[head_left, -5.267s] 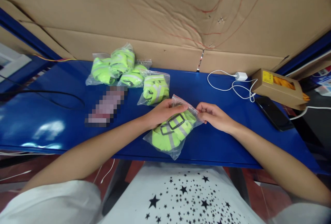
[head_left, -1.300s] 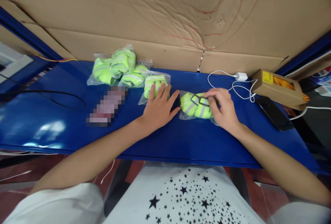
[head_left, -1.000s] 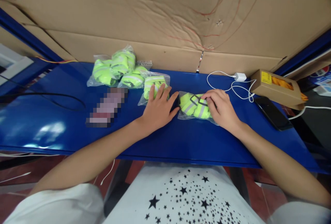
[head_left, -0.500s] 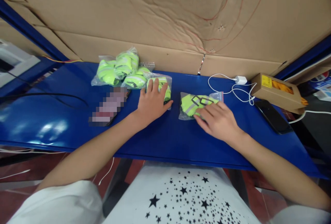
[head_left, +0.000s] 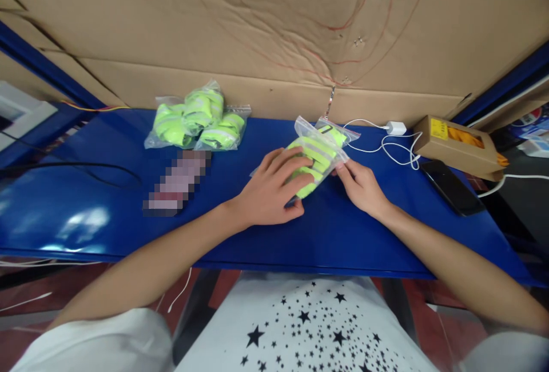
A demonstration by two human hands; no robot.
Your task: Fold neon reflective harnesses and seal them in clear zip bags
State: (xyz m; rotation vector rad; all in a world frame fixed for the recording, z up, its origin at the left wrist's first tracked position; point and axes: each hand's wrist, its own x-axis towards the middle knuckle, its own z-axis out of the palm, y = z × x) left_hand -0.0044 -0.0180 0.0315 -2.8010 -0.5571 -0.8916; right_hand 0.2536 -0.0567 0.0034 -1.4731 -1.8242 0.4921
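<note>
A clear zip bag with a folded neon-yellow reflective strap (head_left: 319,153) sits in front of me, tilted. My left hand (head_left: 266,193) is curled over its left side, thumb below and fingers across the front. At its right edge, my right hand (head_left: 362,186) pinches the plastic between thumb and fingers. Partly hidden behind it, a second bagged neon strap (head_left: 335,134) shows a black buckle. Farther left on the blue table (head_left: 257,252), several similar bagged straps (head_left: 201,110) lie in a heap.
A blurred-out flat object (head_left: 178,183) lies left of my hands. To the right are a white charger (head_left: 395,128) with its cable, a black phone (head_left: 452,188) and a cardboard box (head_left: 461,146) with something orange inside. Cardboard (head_left: 257,34) walls the back.
My left hand has brought a bagged strap rightward from the heap, over the other bag. My right hand has shifted to the moved bag's edge.
</note>
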